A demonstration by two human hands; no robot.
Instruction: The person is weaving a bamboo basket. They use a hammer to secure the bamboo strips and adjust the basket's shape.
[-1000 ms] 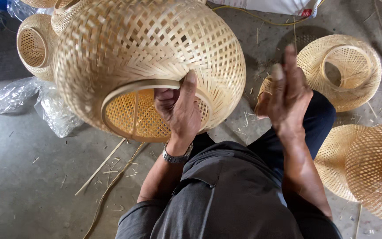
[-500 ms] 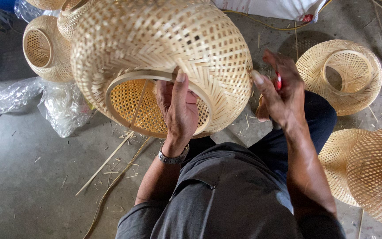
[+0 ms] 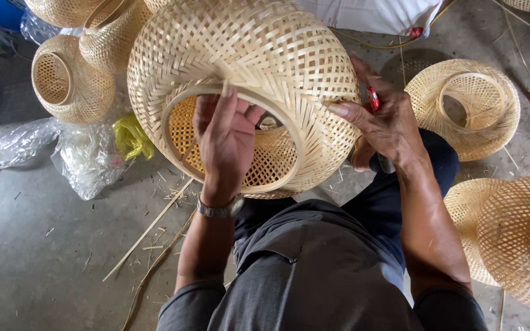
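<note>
The large basket was woven of pale bamboo strips, matt and ribbed, with a smooth bent-wood rim. The left hand wore a metal wristwatch with a dull sheen. The right hand held a glossy red plastic tool. Crumpled clear plastic sheeting shone on the rough, matt concrete floor

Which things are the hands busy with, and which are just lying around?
In use:
- big woven basket, held up
- left hand gripping its round rim
- right hand on its side, holding a small red tool

Lying about:
- smaller baskets
- clear plastic bags
- loose bamboo strips
</note>
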